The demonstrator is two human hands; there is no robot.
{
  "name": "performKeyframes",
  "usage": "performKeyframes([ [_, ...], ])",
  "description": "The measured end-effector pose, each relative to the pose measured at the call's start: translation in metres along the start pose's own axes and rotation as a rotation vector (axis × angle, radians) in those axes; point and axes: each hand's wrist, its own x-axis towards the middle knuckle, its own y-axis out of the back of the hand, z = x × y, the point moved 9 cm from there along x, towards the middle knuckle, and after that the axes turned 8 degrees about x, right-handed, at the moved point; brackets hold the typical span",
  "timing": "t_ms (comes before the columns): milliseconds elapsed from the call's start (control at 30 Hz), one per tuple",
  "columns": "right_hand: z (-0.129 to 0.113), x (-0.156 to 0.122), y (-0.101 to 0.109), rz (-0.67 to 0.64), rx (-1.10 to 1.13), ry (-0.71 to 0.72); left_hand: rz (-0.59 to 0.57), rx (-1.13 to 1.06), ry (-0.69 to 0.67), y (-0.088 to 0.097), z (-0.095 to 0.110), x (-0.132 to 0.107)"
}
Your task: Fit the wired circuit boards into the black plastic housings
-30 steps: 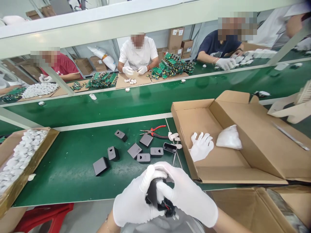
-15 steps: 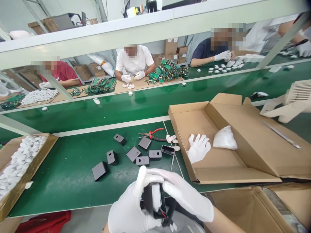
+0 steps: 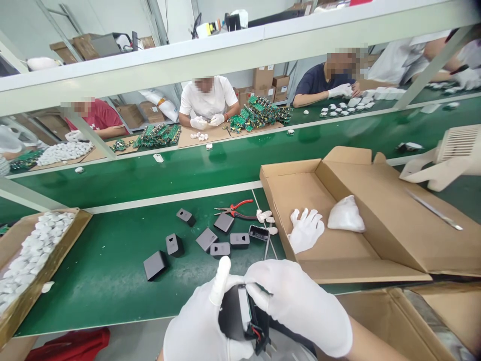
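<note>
The black box (image 3: 233,315) is low down in the picture, at about 6 o'clock, held up in front of the green table (image 3: 105,286). It sits between two hands in white gloves. From the left hand (image 3: 197,328) the box is at 3 o'clock, and from the right hand (image 3: 302,306) it is at 9 o'clock. The left hand is curled around the box from the side and from below, with one finger sticking straight up past the top of it. The right hand is bent over too, and its fingertips pinch the top edge of the box, so both hands have hold of it. The box is small and dark with round corners, and the side turned up has a pale patch on it. At its bottom end, at 5 o'clock, thin red wires (image 3: 257,331) peek out next to some black parts. Whether the box is all closed there is hard to tell. Up at 12 o'clock from the hands, more small dark boxes (image 3: 156,264) lie spread out on the table. Red pliers (image 3: 236,207) lie just past them. At 2 o'clock is an open cardboard box (image 3: 379,200) with a loose white glove (image 3: 305,231) and a white bag (image 3: 345,214) inside. At 9 o'clock a tray (image 3: 62,245) holds many small white pieces.
</note>
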Motion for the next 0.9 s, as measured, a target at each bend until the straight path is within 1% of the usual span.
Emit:
performKeyframes([
  [100,-0.001,0.000,-0.004,0.022,-0.055,0.057,-0.026,0.040,0.012,0.000,-0.002,0.001],
  [233,-0.001,-0.002,-0.011,0.128,-0.097,0.193,-0.077,0.065,0.042,-0.001,-0.008,0.001],
  [300,0.002,-0.001,-0.016,0.158,-0.106,0.211,-0.102,0.069,0.052,-0.004,-0.010,0.001],
  [367,0.006,0.000,-0.016,0.165,-0.073,0.183,-0.110,0.070,0.062,-0.007,-0.012,0.000],
  [433,0.010,0.001,-0.013,0.138,0.040,0.118,-0.088,0.063,0.044,-0.009,-0.011,0.000],
  [533,0.015,-0.001,-0.005,0.052,0.273,-0.010,-0.009,0.013,-0.029,-0.008,-0.005,0.001],
  [600,0.017,-0.005,0.000,0.001,0.363,-0.083,0.023,-0.030,-0.060,-0.006,-0.002,0.002],
  [700,0.015,-0.008,0.004,-0.041,0.388,-0.137,0.019,-0.028,-0.070,-0.004,0.000,0.004],
  [833,0.011,-0.006,-0.003,-0.064,0.319,-0.157,-0.032,0.086,-0.014,-0.005,-0.004,0.006],
  [900,0.009,-0.006,-0.005,-0.064,0.299,-0.163,-0.018,0.060,-0.021,-0.004,-0.005,0.007],
])
